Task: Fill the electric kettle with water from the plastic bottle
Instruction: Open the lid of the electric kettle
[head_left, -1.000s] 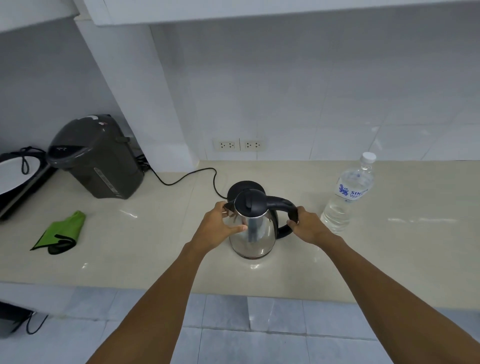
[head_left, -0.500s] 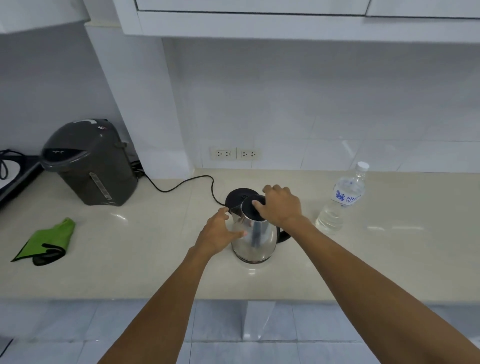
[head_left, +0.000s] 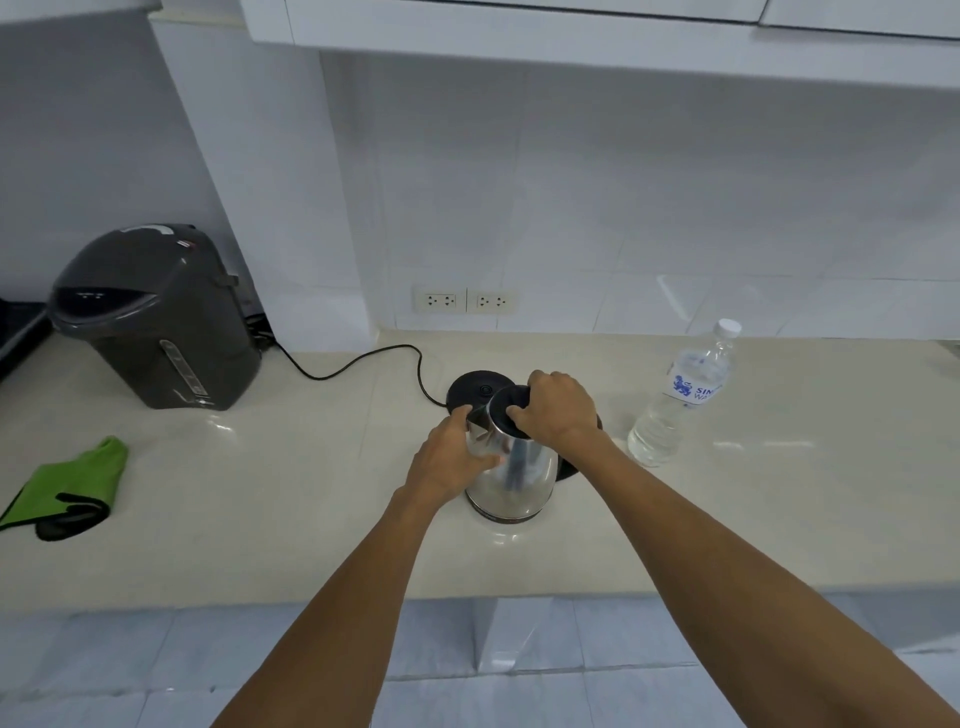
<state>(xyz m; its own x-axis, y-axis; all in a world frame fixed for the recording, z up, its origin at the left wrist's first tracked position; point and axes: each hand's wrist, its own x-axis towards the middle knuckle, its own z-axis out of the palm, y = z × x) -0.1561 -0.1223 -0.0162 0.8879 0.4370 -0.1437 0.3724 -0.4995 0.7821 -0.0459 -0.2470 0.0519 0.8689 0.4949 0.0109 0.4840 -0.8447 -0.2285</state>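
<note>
A steel electric kettle (head_left: 517, 480) with a black lid (head_left: 503, 410) stands on the beige counter, just in front of its round black base (head_left: 475, 387). My left hand (head_left: 451, 460) wraps the kettle's left side near the spout. My right hand (head_left: 558, 408) lies over the lid with its fingers curled on the lid's edge, hiding the handle. A clear plastic water bottle (head_left: 683, 402) with a white cap stands upright to the right of the kettle, apart from both hands.
A dark grey hot-water dispenser (head_left: 156, 319) stands at the back left. A black cord (head_left: 358, 361) runs from behind the dispenser to the kettle base. A green and black cloth (head_left: 72, 486) lies near the left front edge. Wall sockets (head_left: 465, 300) sit behind the base.
My right hand left the kettle's handle and came onto the lid. My left hand stayed on the kettle's side. The view tilted up a little.
</note>
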